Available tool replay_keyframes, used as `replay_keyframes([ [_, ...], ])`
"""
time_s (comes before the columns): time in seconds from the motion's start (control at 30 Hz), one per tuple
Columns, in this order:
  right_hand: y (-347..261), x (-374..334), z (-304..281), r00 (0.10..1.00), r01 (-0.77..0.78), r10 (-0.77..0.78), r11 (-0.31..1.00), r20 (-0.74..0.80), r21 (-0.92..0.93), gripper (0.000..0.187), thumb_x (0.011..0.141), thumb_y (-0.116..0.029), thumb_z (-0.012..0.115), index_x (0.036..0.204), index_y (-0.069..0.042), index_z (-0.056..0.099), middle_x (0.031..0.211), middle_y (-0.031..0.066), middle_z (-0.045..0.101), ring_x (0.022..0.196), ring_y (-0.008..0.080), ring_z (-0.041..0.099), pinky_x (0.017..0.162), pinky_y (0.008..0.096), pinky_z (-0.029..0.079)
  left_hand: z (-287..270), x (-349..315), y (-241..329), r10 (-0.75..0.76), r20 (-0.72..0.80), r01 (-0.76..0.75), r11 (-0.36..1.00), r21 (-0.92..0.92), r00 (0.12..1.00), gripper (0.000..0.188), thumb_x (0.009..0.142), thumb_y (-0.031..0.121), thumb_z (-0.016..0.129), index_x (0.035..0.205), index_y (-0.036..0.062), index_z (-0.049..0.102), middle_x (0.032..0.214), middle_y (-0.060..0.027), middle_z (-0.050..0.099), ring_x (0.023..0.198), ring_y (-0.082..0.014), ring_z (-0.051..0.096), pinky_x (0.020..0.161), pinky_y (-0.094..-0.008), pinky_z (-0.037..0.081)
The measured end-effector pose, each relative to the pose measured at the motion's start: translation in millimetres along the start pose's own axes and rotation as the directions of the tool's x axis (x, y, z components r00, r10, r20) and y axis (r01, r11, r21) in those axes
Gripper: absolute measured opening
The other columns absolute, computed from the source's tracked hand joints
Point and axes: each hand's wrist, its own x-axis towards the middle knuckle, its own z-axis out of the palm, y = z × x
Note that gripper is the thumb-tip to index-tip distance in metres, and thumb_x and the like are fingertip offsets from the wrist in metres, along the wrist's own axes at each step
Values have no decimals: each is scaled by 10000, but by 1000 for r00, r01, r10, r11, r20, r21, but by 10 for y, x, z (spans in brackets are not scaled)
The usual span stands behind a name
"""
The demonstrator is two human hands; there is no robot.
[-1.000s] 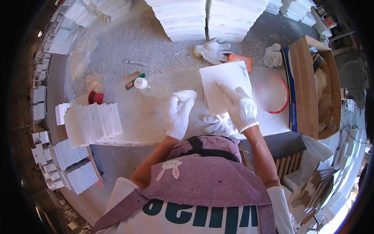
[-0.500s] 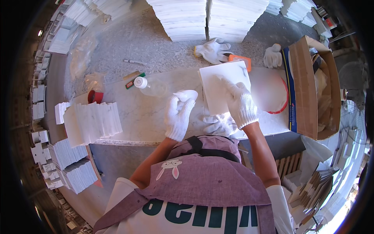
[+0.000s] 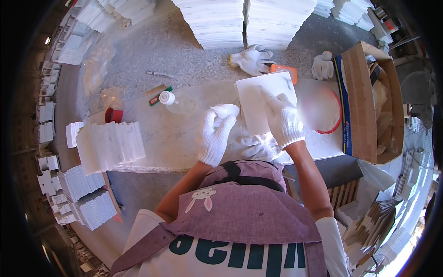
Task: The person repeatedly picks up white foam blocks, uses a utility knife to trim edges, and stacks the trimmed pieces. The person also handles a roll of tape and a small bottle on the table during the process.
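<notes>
A square white marble-look tile [image 3: 254, 101] rests in front of me, with another edge showing beneath its left side. My right hand [image 3: 283, 121], in a white knit glove, lies over the tile's right part, fingers stretched across its face. The tile's lower right corner is hidden under that hand. To the left of the tile, my gloved left hand [image 3: 215, 134] is raised with fingers curled round a small white rounded thing [image 3: 227, 110], whose kind I cannot make out. A clear bottle with a white cap [image 3: 167, 97] lies beyond the left hand. A loose white glove [image 3: 258, 147] is below the tile.
Stacked tiles [image 3: 110, 145] stand at the bench's left, near a red cup [image 3: 113, 115]. An open cardboard box [image 3: 364, 104] and a red-rimmed round container [image 3: 339, 113] are right. Another glove [image 3: 252, 60] and an orange object [image 3: 285, 70] lie beyond the tile; tall tile stacks [image 3: 212, 23] stand behind.
My left hand has shifted slightly right, toward the tile, still curled round the white thing. My right hand stays on the tile, nearly unmoved.
</notes>
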Motion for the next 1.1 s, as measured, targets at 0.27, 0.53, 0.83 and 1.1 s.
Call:
replay_keyframes([
  [0.27,-71,-245,-60,994,-27,41,990,100,-139,366,922,-160,543,1275,-161,640,898,213,624,810,390,657,702,459,526,-53,134,170,37,100,-36,999,-10,994,314,882,20,704,1168,25,574,1141,-66,632,1037,-152,625,885,-293,541],
  [0.53,-101,-604,-141,993,-119,119,981,13,154,456,891,-148,592,1334,-253,620,795,160,597,693,337,626,635,437,522,-81,323,136,156,136,-180,967,182,978,351,889,86,709,1211,1,601,1164,-93,637,1035,-180,629,865,-301,530],
  [0.83,-68,-292,-30,981,18,1,995,-195,98,458,890,-152,597,1334,-262,624,803,145,602,723,320,632,666,435,524,-47,455,188,343,162,-379,849,368,925,403,875,60,711,1258,-1,601,1198,-105,630,1099,-196,602,963,-328,475],
  [1.1,-65,-102,-4,998,-33,36,998,55,-58,406,934,-182,518,1326,-217,615,931,199,631,826,382,643,752,464,509,-77,439,131,365,174,-404,813,419,915,392,893,63,691,1261,-5,575,1201,-96,621,1085,-176,594,946,-319,484],
])
